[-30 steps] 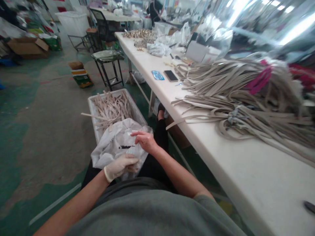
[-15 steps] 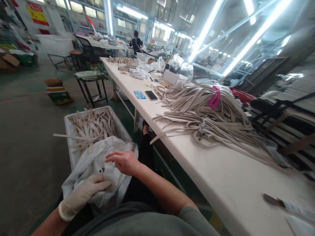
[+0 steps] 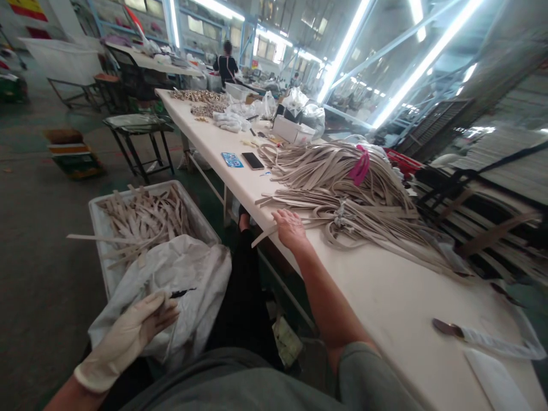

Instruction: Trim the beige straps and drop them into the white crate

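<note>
A strap [image 3: 261,237] is overhanging the table [image 3: 385,302] edge, perhaps risking a fall if the right hand [image 3: 291,229] is nudging it; the left hand [image 3: 122,338] is curling, well apart (I can't tell either grip).

Honestly, can't read a single word or number anywhere here. The blue card [image 3: 232,160] on the table [image 3: 372,285] has white markings on it, but they're way too small and fuzzy to make out. Up in the top left corner there's a red and yellow poster [image 3: 28,8] on the wall, cut off by the edge of the view, nothing legible, plus a plain-looking red patch [image 3: 38,32] just below it. The green box [image 3: 77,164] on the floor has some lighter printing, also a blur. The white cloth [image 3: 188,262] has a black mark, and I can't tell if it's lettering.
</note>
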